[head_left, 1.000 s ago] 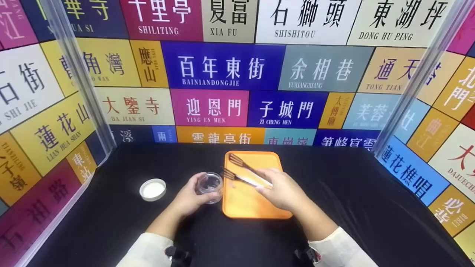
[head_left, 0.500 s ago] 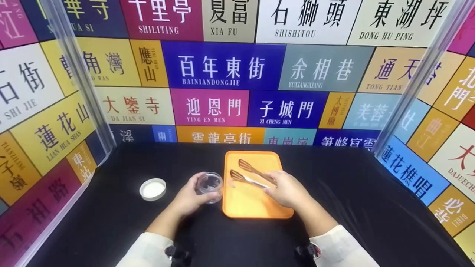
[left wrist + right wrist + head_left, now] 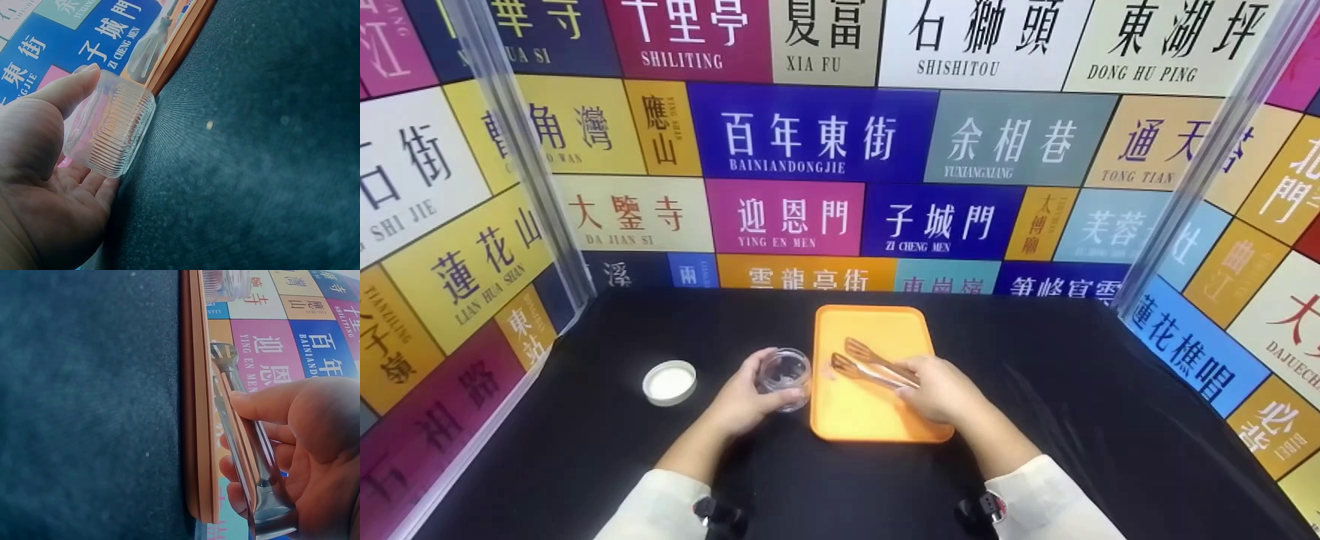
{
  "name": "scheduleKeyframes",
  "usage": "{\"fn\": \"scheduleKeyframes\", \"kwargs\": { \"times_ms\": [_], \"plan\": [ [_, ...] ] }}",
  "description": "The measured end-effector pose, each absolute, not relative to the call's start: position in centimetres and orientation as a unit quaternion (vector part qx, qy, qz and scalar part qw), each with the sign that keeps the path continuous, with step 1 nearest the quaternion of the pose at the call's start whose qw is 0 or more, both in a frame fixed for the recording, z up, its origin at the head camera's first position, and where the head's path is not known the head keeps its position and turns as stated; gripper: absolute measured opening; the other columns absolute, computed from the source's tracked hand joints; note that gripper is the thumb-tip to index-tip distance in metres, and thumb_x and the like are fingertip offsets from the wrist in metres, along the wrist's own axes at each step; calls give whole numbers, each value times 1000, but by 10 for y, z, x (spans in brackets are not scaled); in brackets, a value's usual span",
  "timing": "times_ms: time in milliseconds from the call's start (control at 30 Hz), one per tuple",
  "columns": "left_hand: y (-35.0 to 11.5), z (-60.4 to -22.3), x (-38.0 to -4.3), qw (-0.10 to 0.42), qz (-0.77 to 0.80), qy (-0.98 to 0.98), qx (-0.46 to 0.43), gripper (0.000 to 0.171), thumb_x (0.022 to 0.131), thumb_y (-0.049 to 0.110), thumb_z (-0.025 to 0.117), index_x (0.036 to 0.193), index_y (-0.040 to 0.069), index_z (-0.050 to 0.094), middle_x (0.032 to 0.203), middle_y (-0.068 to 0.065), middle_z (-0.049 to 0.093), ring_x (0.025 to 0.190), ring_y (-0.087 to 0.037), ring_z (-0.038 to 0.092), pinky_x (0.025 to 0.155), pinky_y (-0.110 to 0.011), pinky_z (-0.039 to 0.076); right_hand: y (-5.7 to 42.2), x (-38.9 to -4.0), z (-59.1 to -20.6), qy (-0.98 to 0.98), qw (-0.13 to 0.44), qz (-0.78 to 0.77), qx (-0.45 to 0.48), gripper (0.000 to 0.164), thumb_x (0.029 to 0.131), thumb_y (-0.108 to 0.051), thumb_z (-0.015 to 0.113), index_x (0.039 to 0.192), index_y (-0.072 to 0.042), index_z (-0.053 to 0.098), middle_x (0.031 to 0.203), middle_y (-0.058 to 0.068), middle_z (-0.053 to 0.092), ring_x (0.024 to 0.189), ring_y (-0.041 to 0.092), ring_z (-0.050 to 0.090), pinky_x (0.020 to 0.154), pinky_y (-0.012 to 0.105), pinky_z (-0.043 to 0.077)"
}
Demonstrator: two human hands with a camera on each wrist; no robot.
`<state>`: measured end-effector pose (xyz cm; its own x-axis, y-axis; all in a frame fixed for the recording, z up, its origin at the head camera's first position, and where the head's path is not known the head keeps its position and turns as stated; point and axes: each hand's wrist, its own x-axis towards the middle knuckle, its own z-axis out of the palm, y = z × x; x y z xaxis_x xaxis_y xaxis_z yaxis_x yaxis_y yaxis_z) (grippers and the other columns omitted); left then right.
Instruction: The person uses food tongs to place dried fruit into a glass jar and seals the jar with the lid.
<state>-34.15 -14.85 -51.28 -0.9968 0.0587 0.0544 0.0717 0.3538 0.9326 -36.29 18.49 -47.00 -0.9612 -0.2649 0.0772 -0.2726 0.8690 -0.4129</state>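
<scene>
Straight ahead of me, a wide royal-blue printed rectangle (image 3: pixel 813 133) reads 百年東街, BAINIANDONGJIE; below, a pink printed rectangle (image 3: pixel 785 218) says 迎恩門, YING EN MEN, beside a dark-blue printed rectangle (image 3: pixel 942 222) with 子城門, ZI CHENG MEN. Higher up, a crimson printed panel (image 3: pixel 688 39) carries SHILITING, a white printed panel (image 3: pixel 979 45) SHISHITOU (Latin capitals under big characters). Leftward, a slanting yellow printed panel (image 3: pixel 472 266) shows LIAN HUA SHAN.

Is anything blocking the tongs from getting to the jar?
Nothing tall is. Only the orange tray's rim lies between the tongs in the right hand and the jar in the left hand. The lid lies off to the side.
</scene>
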Motion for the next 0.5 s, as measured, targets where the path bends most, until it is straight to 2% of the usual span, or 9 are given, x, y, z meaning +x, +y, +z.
{"fn": "scheduleKeyframes", "kwargs": {
  "times_ms": [300,500],
  "plan": [
    [-149,-512,-342,-2,-564,-825,-32,103,80,47,95,162,15,41,163,-14,54,154,-37,48,132,-58,33,187,-366,-465,-967,-3,229,109,27,98,-20,77,124,-25,81,118,2,80,102,24,68,97,49,59],
    [-149,-512,-342,-5,-563,-826,-25,104,78,48,95,162,16,42,163,-12,54,153,-36,49,131,-58,34,187,-364,-465,-967,0,230,107,25,98,-19,76,122,-25,81,113,1,80,96,23,67,91,46,58]
  ]
}}
